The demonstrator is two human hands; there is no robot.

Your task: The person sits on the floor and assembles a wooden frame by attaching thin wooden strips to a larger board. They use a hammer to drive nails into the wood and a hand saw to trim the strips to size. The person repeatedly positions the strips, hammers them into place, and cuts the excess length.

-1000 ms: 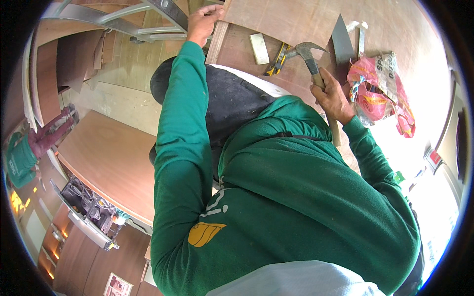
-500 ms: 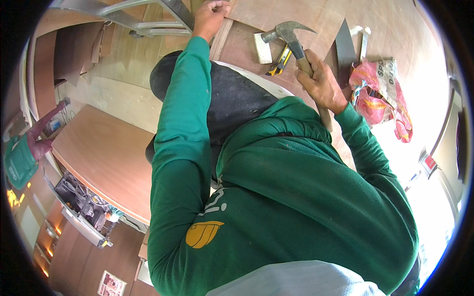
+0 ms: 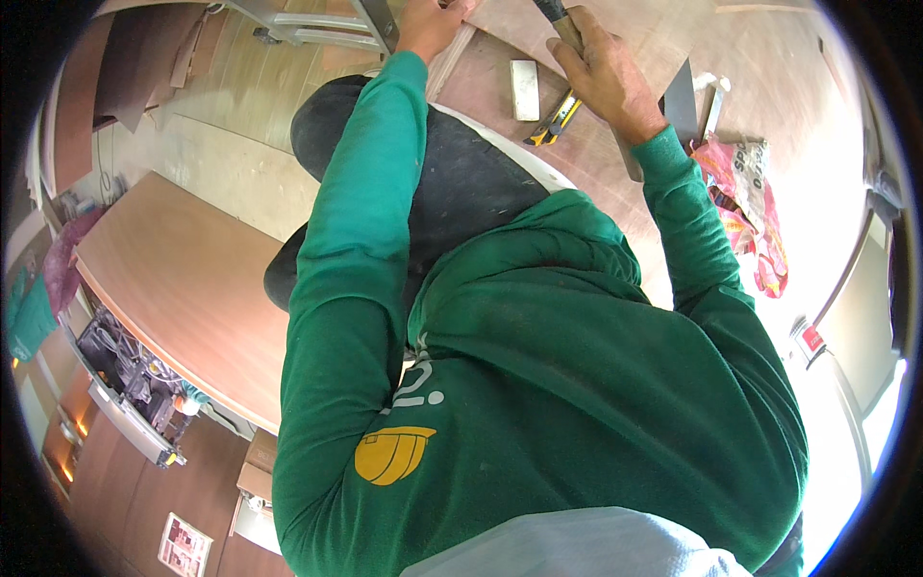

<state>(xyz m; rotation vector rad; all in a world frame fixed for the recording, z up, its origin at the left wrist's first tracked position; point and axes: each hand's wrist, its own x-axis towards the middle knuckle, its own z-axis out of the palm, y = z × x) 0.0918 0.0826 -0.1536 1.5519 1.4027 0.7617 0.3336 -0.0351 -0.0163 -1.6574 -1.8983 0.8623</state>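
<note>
My right hand [image 3: 615, 82] is wrapped round the wooden handle of a claw hammer [image 3: 568, 35]. The hammer's head lies beyond the top of the view, and the handle's lower end sticks out below my palm. At the top edge, my left hand [image 3: 433, 29] has its fingers pinched together beside the edge of a wooden panel [image 3: 508, 24]. Its fingertips are partly cut off, so what they hold, if anything, cannot be made out. Between my hands lie a whitish rectangular block [image 3: 524, 90] and a yellow-and-black utility knife [image 3: 555, 119].
Right of my right hand are a dark flat sheet [image 3: 681, 108], a metal strip [image 3: 714, 108] and a crumpled pink-and-white bag [image 3: 760, 207]. A metal ladder [image 3: 327, 36] stands at upper left. A wooden board [image 3: 183, 288] and another person's green clothing [image 3: 31, 313] are at left.
My right hand has moved up and forward with the hammer, whose head has left the view. My left hand has shifted slightly up and right in the picture.
</note>
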